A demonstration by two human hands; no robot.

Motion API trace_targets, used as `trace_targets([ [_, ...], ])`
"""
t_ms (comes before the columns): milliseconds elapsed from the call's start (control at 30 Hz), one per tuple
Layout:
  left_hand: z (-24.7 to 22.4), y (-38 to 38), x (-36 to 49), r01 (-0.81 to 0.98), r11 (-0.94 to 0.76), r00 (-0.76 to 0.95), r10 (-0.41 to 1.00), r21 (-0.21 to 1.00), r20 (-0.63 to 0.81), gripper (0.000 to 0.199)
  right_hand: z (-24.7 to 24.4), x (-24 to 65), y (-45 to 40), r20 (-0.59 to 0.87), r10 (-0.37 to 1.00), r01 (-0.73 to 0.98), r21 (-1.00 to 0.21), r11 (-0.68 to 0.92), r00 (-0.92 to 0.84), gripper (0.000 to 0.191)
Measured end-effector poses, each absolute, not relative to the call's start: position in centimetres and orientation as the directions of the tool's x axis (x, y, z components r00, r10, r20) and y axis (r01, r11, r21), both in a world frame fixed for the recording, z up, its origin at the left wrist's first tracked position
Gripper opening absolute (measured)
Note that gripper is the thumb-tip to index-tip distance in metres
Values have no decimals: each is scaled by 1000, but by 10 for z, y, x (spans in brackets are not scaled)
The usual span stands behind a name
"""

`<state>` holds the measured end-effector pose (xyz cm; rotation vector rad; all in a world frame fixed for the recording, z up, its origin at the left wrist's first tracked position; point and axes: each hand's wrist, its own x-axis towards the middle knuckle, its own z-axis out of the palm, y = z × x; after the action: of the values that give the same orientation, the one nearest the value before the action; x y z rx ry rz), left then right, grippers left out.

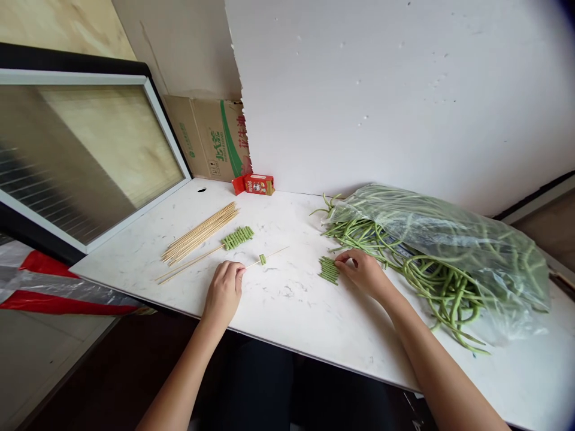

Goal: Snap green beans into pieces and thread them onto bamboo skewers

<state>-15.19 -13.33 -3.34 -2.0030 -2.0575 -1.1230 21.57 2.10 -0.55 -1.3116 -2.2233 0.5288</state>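
My left hand (224, 290) pinches a thin bamboo skewer (275, 252) near one end, its tip pointing right over the table. A couple of short cut green bean pieces (263, 259) are threaded crosswise on it. At the right, my right hand (362, 272) has its thumb and fingertips closed at the edge of a small row of cut green bean pieces (329, 270). The fingers partly hide the piece they pinch. Left of centre, a skewer filled with bean pieces (238, 237) lies flat beside a bundle of bare bamboo skewers (200, 233).
A clear plastic bag (449, 233) with long green beans (449, 287) spilling out lies at the right. A small red box (259, 184) sits by the wall, near a cardboard carton (209, 140). A framed glass panel (94, 155) leans at the left of the white table (287, 323).
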Motion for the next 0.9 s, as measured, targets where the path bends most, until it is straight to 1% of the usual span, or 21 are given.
trace_targets([
  [67, -34, -135, -152, 876, -107, -168, 846, 470, 506, 16, -7, 216, 22, 251, 885, 686, -562, 463, -392, 23],
  [167, -35, -138, -153, 859, -103, -199, 836, 501, 512, 16, -6, 213, 22, 330, 880, 664, -578, 475, -342, 32],
  [233, -35, -140, -153, 851, -102, -214, 827, 514, 519, 16, -2, 207, 21, 370, 881, 639, -609, 470, -295, 38],
  [300, -36, -141, -153, 846, -102, -225, 822, 524, 524, 16, 4, 196, 19, 376, 891, 606, -656, 450, -255, 41],
  [367, -36, -141, -153, 841, -104, -230, 820, 531, 524, 15, 13, 182, 17, 330, 907, 565, -709, 421, -262, 41],
  [433, -37, -141, -153, 836, -112, -226, 822, 538, 522, 15, 22, 164, 16, 267, 928, 495, -788, 366, -259, 41],
  [500, -36, -141, -153, 829, -118, -224, 825, 546, 518, 15, 30, 144, 17, 164, 954, 333, -910, 245, -253, 42],
  [533, -36, -140, -153, 827, -118, -226, 825, 550, 518, 15, 32, 135, 18, 106, 966, 231, -959, 162, -237, 42],
  [567, -36, -140, -153, 826, -118, -227, 826, 552, 516, 15, 33, 126, 19, 80, 973, 136, -984, 111, -215, 43],
  [633, -36, -140, -153, 826, -121, -224, 826, 550, 517, 15, 30, 112, 23, 47, 983, -33, -999, 42, -179, 43],
  [700, -37, -139, -153, 826, -126, -221, 824, 549, 522, 15, 23, 103, 25, -21, 987, -165, -985, -48, -160, 41],
  [800, -36, -138, -152, 822, -137, -224, 815, 553, 535, 14, 10, 100, 23, -109, 981, -266, -953, -149, -158, 34],
  [900, -34, -138, -152, 819, -164, -198, 819, 550, 538, 13, 5, 101, 15, -127, 975, -326, -928, -181, -182, 31],
])
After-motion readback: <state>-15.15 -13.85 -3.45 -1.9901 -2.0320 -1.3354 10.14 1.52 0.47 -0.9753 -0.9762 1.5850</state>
